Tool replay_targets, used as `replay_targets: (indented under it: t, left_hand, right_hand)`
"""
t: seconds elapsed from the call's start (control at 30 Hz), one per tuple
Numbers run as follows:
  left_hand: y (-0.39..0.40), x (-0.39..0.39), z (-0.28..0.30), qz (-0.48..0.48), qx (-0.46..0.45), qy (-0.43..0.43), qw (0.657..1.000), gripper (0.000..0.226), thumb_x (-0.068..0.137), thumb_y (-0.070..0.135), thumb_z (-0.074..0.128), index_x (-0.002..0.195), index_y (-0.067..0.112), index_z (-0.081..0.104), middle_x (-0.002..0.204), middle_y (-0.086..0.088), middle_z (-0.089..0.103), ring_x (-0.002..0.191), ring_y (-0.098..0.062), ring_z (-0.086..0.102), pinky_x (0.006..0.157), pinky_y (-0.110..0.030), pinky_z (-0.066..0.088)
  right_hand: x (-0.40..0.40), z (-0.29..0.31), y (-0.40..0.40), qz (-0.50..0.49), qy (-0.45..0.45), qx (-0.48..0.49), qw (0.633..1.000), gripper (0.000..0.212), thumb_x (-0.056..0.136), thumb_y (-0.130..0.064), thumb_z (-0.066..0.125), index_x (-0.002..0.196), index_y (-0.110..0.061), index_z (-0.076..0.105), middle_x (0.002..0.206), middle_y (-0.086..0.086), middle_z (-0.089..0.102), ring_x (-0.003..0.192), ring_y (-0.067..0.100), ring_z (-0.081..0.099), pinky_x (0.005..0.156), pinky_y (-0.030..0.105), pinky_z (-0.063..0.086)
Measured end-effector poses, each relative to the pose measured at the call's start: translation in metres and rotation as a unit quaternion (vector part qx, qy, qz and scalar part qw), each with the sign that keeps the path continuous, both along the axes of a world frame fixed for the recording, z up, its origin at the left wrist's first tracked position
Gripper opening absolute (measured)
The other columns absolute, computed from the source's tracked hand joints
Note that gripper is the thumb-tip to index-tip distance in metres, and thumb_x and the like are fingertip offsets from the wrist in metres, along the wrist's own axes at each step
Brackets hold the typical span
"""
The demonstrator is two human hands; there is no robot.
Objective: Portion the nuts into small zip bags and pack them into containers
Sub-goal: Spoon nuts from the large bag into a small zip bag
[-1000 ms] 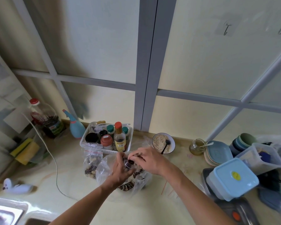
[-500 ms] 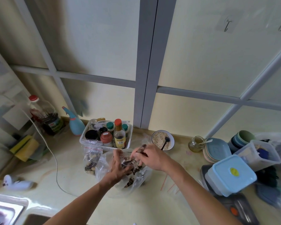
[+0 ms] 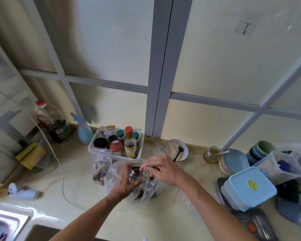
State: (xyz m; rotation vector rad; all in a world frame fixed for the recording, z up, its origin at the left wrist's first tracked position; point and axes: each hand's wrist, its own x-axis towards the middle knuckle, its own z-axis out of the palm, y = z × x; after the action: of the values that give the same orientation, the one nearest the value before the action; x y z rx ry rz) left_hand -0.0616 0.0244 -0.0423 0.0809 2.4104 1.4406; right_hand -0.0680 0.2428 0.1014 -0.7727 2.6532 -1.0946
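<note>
A large clear bag of mixed nuts (image 3: pixel 142 193) sits on the counter in front of me. My left hand (image 3: pixel 127 182) reaches into its mouth and grips a small clear zip bag (image 3: pixel 135 176), holding it open. My right hand (image 3: pixel 161 168) hovers just right of it, fingers curled round what looks like a dark spoon (image 3: pixel 135 169) tipped at the small bag's opening. A filled small zip bag with a red strip (image 3: pixel 100 168) stands left of the big bag. A blue-lidded container (image 3: pixel 248 188) and an open clear container (image 3: pixel 283 171) stand at the right.
A white basket of sauce bottles (image 3: pixel 94 148) stands just behind the bags, with a bowl of oats and a spoon (image 3: pixel 173 150) to its right. Stacked plates (image 3: pixel 233 160) and cups are at the far right, a white cable (image 3: pixel 63 178) and the sink (image 3: pixel 7 225) at the left.
My right hand has dropped lower and closer to my left hand, tipping the spoon toward the small bag. My left hand has stayed in the big bag's mouth.
</note>
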Motion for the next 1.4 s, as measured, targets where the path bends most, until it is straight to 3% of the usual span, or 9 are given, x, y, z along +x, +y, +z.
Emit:
replay_targets:
  t: [0.2,0.4,0.47,0.57,0.67,0.83,0.93,1.1,1.4]
  left_hand:
    - [-0.001,0.006,0.02,-0.006,-0.033,-0.013,0.999,0.069,0.088,0.048,0.072,0.133,0.017,0.03,0.133,-0.01,0.04,0.127,-0.022,0.044,0.114,-0.043,0.04]
    - [-0.013,-0.003,-0.019,0.016,-0.048,-0.036,0.998,0.112,0.076,0.08,0.062,0.148,0.011,0.012,0.155,-0.018,0.026,0.144,-0.033,0.035,0.116,-0.054,0.037]
    - [-0.006,0.004,0.003,0.014,-0.047,-0.042,0.998,0.102,0.081,0.074,0.064,0.148,0.015,0.015,0.152,-0.018,0.033,0.141,-0.033,0.039,0.116,-0.052,0.038]
    - [0.002,0.01,0.024,0.069,-0.074,-0.016,0.995,0.067,0.091,0.043,0.071,0.139,0.019,0.031,0.12,-0.006,0.05,0.113,-0.027,0.055,0.099,-0.042,0.048]
    - [0.003,0.011,0.03,0.118,-0.097,0.034,0.988,0.043,0.096,0.022,0.064,0.129,0.017,0.038,0.105,-0.003,0.054,0.093,-0.026,0.061,0.079,-0.038,0.051]
    - [-0.002,0.009,0.034,0.171,-0.1,0.126,0.972,0.035,0.097,0.023,0.06,0.121,0.025,0.035,0.11,0.001,0.055,0.073,-0.016,0.062,0.057,-0.04,0.058]
    - [-0.003,0.007,0.036,0.159,-0.13,0.152,0.967,0.034,0.095,0.013,0.058,0.12,0.023,0.037,0.112,-0.002,0.05,0.069,-0.014,0.058,0.051,-0.034,0.054]
    - [0.001,0.006,0.043,0.139,-0.152,0.178,0.962,0.035,0.092,0.001,0.058,0.118,0.017,0.042,0.115,-0.004,0.052,0.081,-0.018,0.057,0.057,-0.03,0.053]
    - [0.009,-0.004,0.053,0.049,-0.182,0.277,0.942,0.031,0.102,0.007,0.051,0.132,0.012,0.046,0.135,-0.012,0.057,0.085,-0.021,0.065,0.068,-0.014,0.048]
  right_hand:
    - [0.001,-0.003,-0.002,0.024,0.059,-0.004,0.998,0.02,0.099,-0.031,0.065,0.115,-0.028,0.077,0.096,-0.002,0.069,0.082,0.012,0.063,0.072,0.031,0.052]
    - [0.001,0.001,-0.001,-0.011,0.045,-0.02,0.999,0.019,0.099,-0.03,0.064,0.109,-0.026,0.079,0.083,-0.027,0.063,0.073,-0.005,0.06,0.067,0.011,0.045]
    - [0.002,0.004,0.0,-0.042,0.039,-0.052,0.997,0.025,0.101,-0.032,0.059,0.107,-0.02,0.079,0.08,-0.028,0.064,0.068,-0.006,0.064,0.065,0.015,0.053]
    - [0.005,0.004,-0.002,-0.133,0.053,-0.107,0.984,0.04,0.101,-0.036,0.048,0.095,-0.007,0.075,0.07,0.004,0.071,0.057,0.016,0.067,0.055,0.041,0.058]
    - [0.004,-0.004,0.002,-0.224,0.077,-0.142,0.961,0.035,0.102,-0.03,0.05,0.088,-0.009,0.074,0.063,0.002,0.066,0.05,0.014,0.061,0.05,0.035,0.053]
    - [0.004,-0.024,-0.005,-0.186,0.028,0.025,0.982,0.048,0.106,-0.028,0.048,0.059,-0.019,0.053,0.055,-0.002,0.055,0.048,0.009,0.054,0.053,0.035,0.05]
    - [0.007,-0.042,-0.013,-0.174,-0.051,0.07,0.981,0.047,0.107,-0.03,0.044,0.07,-0.011,0.064,0.066,0.005,0.066,0.063,0.018,0.07,0.063,0.039,0.058]
    - [0.017,-0.064,-0.033,-0.203,-0.063,0.182,0.96,0.041,0.108,-0.029,0.041,0.078,-0.01,0.061,0.07,0.007,0.062,0.06,0.021,0.061,0.06,0.029,0.05]
    - [0.015,-0.08,-0.05,-0.29,-0.104,0.131,0.942,0.033,0.103,-0.023,0.049,0.089,-0.002,0.07,0.081,0.012,0.07,0.072,0.027,0.069,0.061,0.035,0.055]
